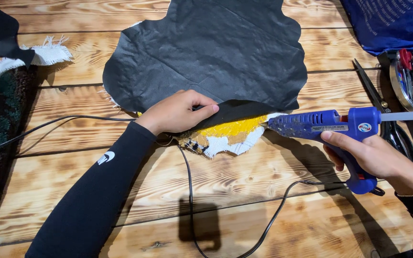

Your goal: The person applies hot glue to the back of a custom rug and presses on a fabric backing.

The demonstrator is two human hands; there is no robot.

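On a scorched-grain wooden plank table, a large, wavy-edged sheet of black backing fabric lies over the underside of a tufted rug piece with yellow, white and brown yarn on woven cloth. The person's left hand pinches the sheet's near edge between thumb and fingers and peels it up, apparently to expose the yarn beneath. The right hand is wrapped around the grip of a blue electric hot glue gun, forefinger by the trigger, nozzle aimed into the opened gap. Its thin black power cord trails across the planks. Black-handled scissors rest at the right.
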